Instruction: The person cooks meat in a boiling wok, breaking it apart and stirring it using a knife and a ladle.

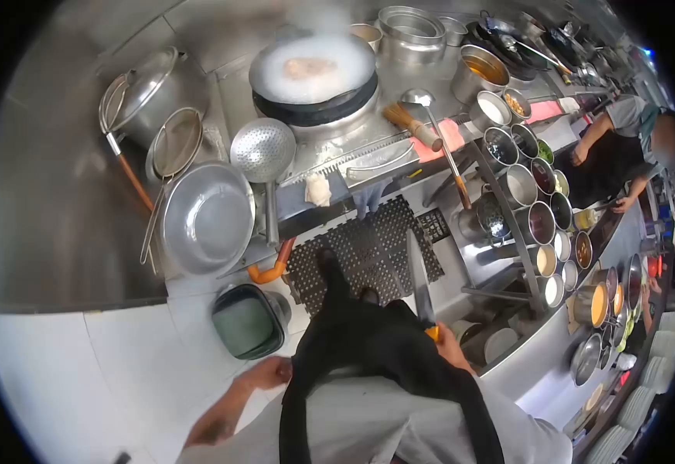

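A long knife (419, 278) with an orange handle points up and away, and my right hand (449, 348) is closed around its handle at the lower centre. My left hand (268, 373) hangs low by my hip, below the green-grey bin (246, 323), with its fingers curled in and nothing seen in them. Steam rises from a wok (272, 81) with brownish food on the stove at the top, far from both hands.
A perforated ladle (263, 151), metal bowl (207, 218), bamboo brush (413, 126) and long-handled ladle (446, 147) lie around the stove. Sauce pots (542, 223) line the right counter; a co-worker (608, 155) stands beyond them. A black mat (364, 246) covers the floor ahead.
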Tool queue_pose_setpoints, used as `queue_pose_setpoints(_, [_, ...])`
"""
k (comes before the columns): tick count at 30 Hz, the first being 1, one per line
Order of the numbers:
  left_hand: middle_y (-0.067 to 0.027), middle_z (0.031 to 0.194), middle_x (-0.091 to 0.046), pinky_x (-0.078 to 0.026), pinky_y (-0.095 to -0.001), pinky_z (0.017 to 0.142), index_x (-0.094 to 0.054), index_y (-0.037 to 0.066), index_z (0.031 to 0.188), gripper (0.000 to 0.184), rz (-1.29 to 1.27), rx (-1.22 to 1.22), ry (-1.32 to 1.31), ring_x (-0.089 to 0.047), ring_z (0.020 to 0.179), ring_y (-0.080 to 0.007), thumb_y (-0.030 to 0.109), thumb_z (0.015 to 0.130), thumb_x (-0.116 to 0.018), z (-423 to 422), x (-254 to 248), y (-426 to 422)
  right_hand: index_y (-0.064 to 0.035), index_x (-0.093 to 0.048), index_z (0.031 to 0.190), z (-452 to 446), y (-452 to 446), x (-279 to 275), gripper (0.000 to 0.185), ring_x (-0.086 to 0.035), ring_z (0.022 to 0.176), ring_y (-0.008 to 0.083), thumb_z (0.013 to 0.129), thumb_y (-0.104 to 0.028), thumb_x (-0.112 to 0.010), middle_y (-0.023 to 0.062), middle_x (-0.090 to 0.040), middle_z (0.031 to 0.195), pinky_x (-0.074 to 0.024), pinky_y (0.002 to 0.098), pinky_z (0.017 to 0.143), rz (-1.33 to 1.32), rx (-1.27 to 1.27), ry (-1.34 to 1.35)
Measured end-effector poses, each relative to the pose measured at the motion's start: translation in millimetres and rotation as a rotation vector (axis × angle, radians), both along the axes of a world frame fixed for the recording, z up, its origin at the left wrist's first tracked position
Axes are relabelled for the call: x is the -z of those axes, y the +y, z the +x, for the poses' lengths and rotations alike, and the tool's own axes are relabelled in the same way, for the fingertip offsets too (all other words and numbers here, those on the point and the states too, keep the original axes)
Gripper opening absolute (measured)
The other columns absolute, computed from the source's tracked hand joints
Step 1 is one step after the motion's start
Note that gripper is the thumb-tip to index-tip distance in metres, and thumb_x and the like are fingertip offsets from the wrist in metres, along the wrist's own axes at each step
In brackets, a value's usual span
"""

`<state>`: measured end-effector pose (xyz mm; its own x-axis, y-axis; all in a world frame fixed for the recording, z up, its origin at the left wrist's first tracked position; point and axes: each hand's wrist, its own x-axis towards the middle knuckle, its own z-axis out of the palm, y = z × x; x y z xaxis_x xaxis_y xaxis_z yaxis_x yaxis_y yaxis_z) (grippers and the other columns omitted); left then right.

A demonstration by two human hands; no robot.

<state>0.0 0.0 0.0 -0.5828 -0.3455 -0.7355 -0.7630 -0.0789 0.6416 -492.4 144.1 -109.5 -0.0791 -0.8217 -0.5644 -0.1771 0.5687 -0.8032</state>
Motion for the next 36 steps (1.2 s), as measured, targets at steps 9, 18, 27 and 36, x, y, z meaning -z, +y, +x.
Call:
queue_pose_setpoints(9, [-0.0123, 0.080, -0.073, -0.055, -0.0377, 0.070, -0.072, 0.004, 0.092, 0.017, -0.291, 0.147, 0.118, -0.071, 0.074, -0.0248, 0.021, 0.090, -0.072, -62, 70, -246, -0.0054, -0.053, 0.119, 27, -198, -114, 0.029, -0.061, 0.073, 0.0112, 0.100, -0.020, -0.069, 0.0033, -0.063, 0.085, -0.0509, 0.0277, 0.063, 0.110, 0.109, 0.231])
queue_pose_setpoints(18, [-0.0054, 0.082, -0.072, -0.050, -0.0292, 0.064, -0.069, 0.004, 0.101, 0.018, -0.405, -0.340, 0.821, -0.067, 0.073, -0.0138, 0.022, 0.097, -0.071, -228, 14, -327, -0.0060, -0.048, 0.146, 5, -516, -212, 0.056, -0.071, 0.093, 0.0444, 0.093, -0.016, -0.064, 0.0245, -0.070, 0.106, -0.0545, 0.0467, 0.084, -0.398, -0.174, 0.442])
queue_pose_setpoints(27, [-0.0050, 0.083, -0.071, -0.052, -0.0301, 0.069, -0.067, 0.005, 0.109, 0.020, -0.328, -0.617, 0.605, -0.066, 0.074, -0.0130, 0.021, 0.097, -0.071, -264, 51, -357, -0.0082, -0.061, 0.134, -97, -777, -238, 0.048, -0.070, 0.096, 0.0431, 0.089, -0.022, -0.069, 0.0225, -0.074, 0.101, -0.0555, 0.0477, 0.085, -1.035, -0.779, 1.096])
queue_pose_setpoints(36, [-0.0021, 0.086, -0.069, -0.051, -0.0238, 0.073, -0.064, 0.003, 0.115, 0.020, -0.263, -1.023, 0.584, -0.064, 0.078, -0.0075, 0.015, 0.100, -0.069, -322, 43, -366, -0.0094, -0.071, 0.120, -23, -873, -268, 0.041, -0.072, 0.093, 0.0387, 0.081, -0.023, -0.076, 0.0211, -0.075, 0.096, -0.0580, 0.0435, 0.086, -1.171, -0.351, 0.627])
